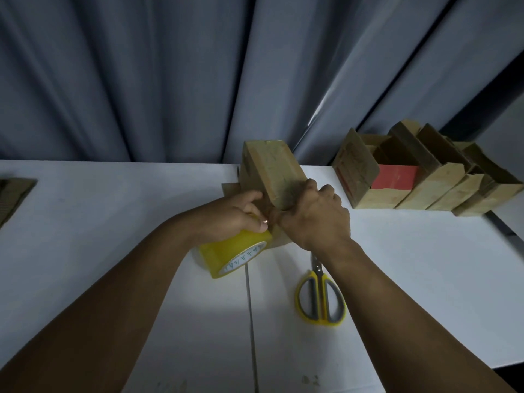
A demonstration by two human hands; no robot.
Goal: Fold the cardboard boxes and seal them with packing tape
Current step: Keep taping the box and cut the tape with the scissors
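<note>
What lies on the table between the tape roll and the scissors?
Only bare white table with a thin seam; the head view shows it.

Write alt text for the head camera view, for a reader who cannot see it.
Two bare hands work on a cardboard box on a white table: the left hand grips a yellow roll of packing tape, the right hand holds the box's near end. Yellow-handled scissors lie beside the right forearm; a row of open boxes stands to the right.

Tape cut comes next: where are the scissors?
Head view: yellow-handled scissors lie on the white table, right of centre, just near-side of the right hand, right of the yellow tape roll.
</note>
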